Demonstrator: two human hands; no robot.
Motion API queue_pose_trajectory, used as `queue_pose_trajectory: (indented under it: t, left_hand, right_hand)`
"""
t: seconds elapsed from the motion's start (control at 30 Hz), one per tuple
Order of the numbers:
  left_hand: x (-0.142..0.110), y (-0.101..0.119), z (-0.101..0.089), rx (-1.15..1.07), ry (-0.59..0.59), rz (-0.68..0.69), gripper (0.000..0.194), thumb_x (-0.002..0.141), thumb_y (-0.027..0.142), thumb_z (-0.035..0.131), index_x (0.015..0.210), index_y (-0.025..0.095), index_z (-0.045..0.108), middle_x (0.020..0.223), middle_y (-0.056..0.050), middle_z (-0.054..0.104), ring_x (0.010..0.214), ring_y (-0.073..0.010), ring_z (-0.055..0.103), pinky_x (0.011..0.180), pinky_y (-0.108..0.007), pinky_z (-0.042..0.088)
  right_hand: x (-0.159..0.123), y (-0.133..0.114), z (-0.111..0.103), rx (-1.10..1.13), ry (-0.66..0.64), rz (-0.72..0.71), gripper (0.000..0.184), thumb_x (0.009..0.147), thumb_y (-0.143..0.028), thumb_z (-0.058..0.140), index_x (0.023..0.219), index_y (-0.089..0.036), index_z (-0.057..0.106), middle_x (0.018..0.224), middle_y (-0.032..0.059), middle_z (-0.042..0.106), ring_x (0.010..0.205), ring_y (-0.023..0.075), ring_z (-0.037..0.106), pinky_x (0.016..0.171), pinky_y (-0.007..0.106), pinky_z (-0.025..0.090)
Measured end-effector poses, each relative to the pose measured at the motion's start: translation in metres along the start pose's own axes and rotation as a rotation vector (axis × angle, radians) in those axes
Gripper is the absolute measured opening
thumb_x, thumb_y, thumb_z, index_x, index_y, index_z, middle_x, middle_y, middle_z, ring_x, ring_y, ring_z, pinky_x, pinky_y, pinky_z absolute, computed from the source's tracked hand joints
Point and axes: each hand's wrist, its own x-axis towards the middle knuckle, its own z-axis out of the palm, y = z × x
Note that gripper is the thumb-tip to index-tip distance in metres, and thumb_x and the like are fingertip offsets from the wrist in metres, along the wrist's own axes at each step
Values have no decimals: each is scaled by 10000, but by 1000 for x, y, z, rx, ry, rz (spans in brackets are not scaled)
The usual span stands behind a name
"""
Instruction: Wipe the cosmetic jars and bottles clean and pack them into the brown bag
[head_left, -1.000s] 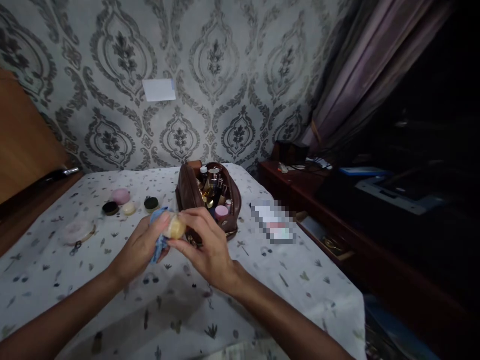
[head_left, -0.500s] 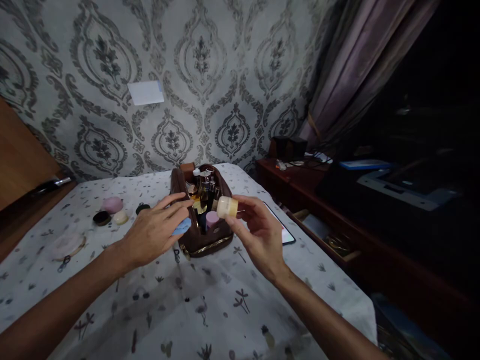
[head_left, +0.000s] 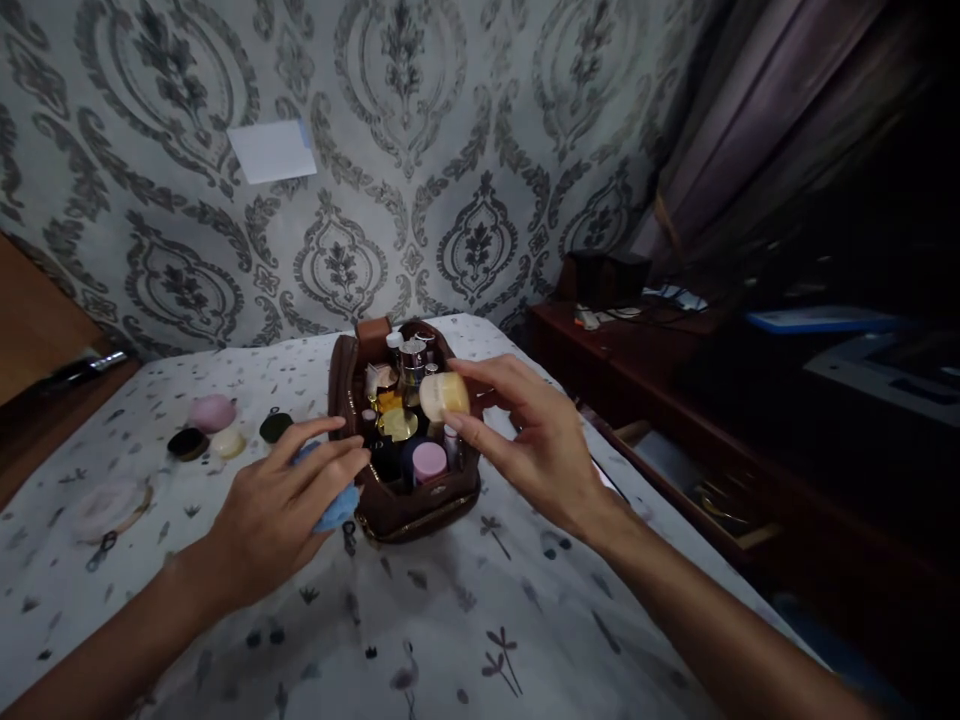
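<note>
Between the thumb and fingers of my right hand (head_left: pixel 536 425) is a small cream jar (head_left: pixel 444 396), pale with a yellowish end, held tilted above the bag. Under the fingers of my left hand (head_left: pixel 289 490) a crumpled blue cloth (head_left: pixel 337 508) is gripped, at the bag's left side. The brown cosmetic bag (head_left: pixel 420 520) is unzipped and stands on the cloth-covered table. In it are several bottles and jars, among them a pink-lidded jar (head_left: pixel 430 462), a gold round lid (head_left: pixel 397 424) and a silver-capped bottle (head_left: pixel 413 358).
Left of the bag lie a pink round item (head_left: pixel 212 412), a dark round lid (head_left: pixel 187 444), a cream-coloured jar (head_left: pixel 228 442) and a dark green round item (head_left: pixel 276 428). A pale round item (head_left: pixel 112 508) lies further left. An open drawer (head_left: pixel 690 480) stands at the right.
My right hand has lifted the jar slightly, still over the bag. My left hand has drawn left and down with the blue cloth, uncovering more of the bag. The view has shifted.
</note>
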Motion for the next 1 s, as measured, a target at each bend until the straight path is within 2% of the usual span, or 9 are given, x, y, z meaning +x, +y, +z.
queue_pose_trajectory:
  t: [0.13, 0.37, 0.47, 0.57, 0.8, 0.93, 1.0]
  left_hand:
    - [-3, 2, 2, 4, -38, -6, 388, 938, 135, 529, 1322, 147, 584, 1251, -132, 687, 1299, -358, 532, 924, -480, 592]
    - [-10, 2, 0, -40, -79, -38, 475, 889, 70, 477, 1349, 131, 579, 1323, -152, 655, 1350, -368, 496, 928, -478, 605]
    - [-11, 3, 0, -55, -58, -41, 480, 883, 56, 479, 1348, 129, 572, 1330, -146, 652, 1368, -370, 477, 895, -451, 616]
    - [-12, 3, 1, -78, -40, -47, 481, 895, 46, 470, 1359, 133, 561, 1344, -142, 644, 1387, -364, 458, 936, -464, 600]
    - [-15, 3, 4, -114, -15, -60, 487, 906, 52, 479, 1379, 138, 552, 1350, -136, 643, 1395, -358, 453, 990, -506, 575]
    - [-15, 1, 5, -127, -13, -55, 502, 891, 46, 482, 1382, 128, 553, 1363, -138, 638, 1390, -355, 459, 996, -525, 572]
    - [-16, 1, 6, -130, -18, -53, 501, 882, 46, 494, 1373, 121, 559, 1364, -139, 638, 1386, -357, 462, 994, -533, 572]
  right_hand:
    - [22, 5, -2, -96, -97, -87, 365, 924, -351, 656, 1262, -215, 628, 1016, 66, 643, 860, 187, 620, 777, 318, 537]
    - [53, 0, 10, -178, -258, -125, 298, 936, -394, 626, 1161, -202, 667, 990, 65, 620, 865, 192, 600, 798, 304, 501]
    - [55, -4, 14, -207, -332, -111, 265, 931, -341, 623, 1155, -205, 667, 1027, 73, 623, 855, 196, 606, 769, 304, 501]
    - [56, -4, 15, -258, -410, -111, 222, 921, -257, 617, 1127, -198, 674, 1057, 81, 626, 876, 204, 613, 772, 305, 487]
    - [64, -3, 13, -385, -653, -102, 161, 905, -168, 615, 1059, -171, 665, 978, 56, 602, 812, 166, 577, 716, 270, 418]
    - [71, -3, 15, -375, -832, -147, 59, 878, -107, 616, 890, -152, 652, 942, 43, 594, 761, 136, 543, 676, 253, 378]
    - [75, -2, 16, -365, -896, -148, 78, 853, -79, 623, 820, -149, 633, 931, 37, 601, 745, 127, 535, 668, 251, 369]
